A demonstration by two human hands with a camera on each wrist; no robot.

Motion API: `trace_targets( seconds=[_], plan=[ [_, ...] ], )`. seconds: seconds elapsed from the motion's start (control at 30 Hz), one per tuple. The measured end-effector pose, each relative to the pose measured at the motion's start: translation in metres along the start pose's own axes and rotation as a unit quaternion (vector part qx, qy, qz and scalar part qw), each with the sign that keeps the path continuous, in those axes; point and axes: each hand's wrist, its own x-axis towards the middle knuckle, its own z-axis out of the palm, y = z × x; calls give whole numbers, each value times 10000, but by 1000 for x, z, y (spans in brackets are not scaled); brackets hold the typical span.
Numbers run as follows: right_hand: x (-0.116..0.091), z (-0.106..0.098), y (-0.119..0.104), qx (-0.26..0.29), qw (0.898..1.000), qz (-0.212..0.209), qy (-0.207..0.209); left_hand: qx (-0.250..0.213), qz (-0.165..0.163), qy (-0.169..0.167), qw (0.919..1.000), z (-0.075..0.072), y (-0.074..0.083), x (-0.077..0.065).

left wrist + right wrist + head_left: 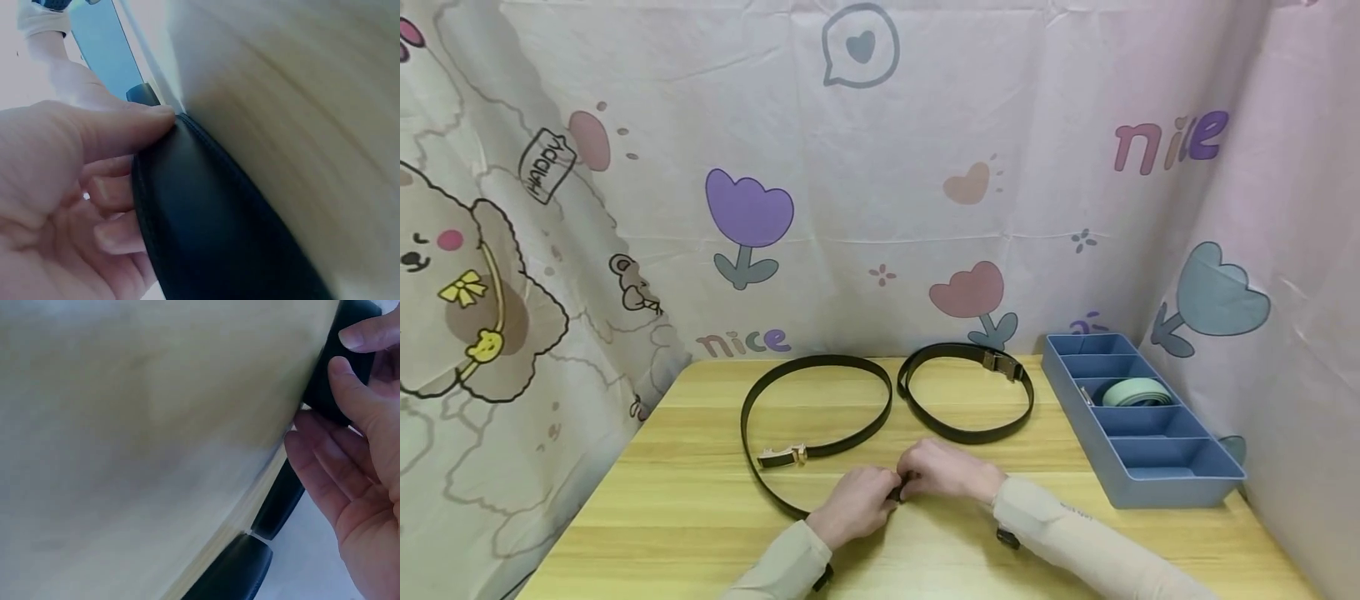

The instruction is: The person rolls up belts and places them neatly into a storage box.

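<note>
A black leather belt [748, 433] with a gold-toned buckle [782, 456] curves in a wide loop on the left of the table, its strap running toward my left hand [859, 500]. That hand pinches the strap [194, 206] between thumb and fingers, as the left wrist view shows. Close beside it, at the table's front middle, my right hand [943, 468] holds a short dark length of strap [328, 394] with thumb and fingers. Most of the piece between the hands is hidden by the fingers in the head view.
A second black belt [970, 435], with a dark metal buckle [1002, 364], lies coiled behind my hands. At the right stands a blue-grey divided box [1112, 483], with a rolled pale green belt [1138, 390] in its middle compartment. A printed curtain [865, 167] borders the table's back.
</note>
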Motion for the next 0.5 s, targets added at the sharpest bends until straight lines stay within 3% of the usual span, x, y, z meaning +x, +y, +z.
trace_targets(
  seconds=[0.13, 0.27, 0.43, 0.5],
  plan=[
    [0, 0, 2, 122, 9999, -57, -28, -212, -292, 59, 9993, 0, -1, 3],
    [0, 0, 3, 475, 9988, 81, -96, -455, -424, -124, 9980, -1, -3, 7],
    [-1, 0, 4, 743, 9971, 174, -23, -312, -374, -283, 9984, -1, -3, 11],
    [-1, 0, 5, 790, 9967, 168, 43, -280, -506, -251, 9980, 0, -1, 13]
  ],
)
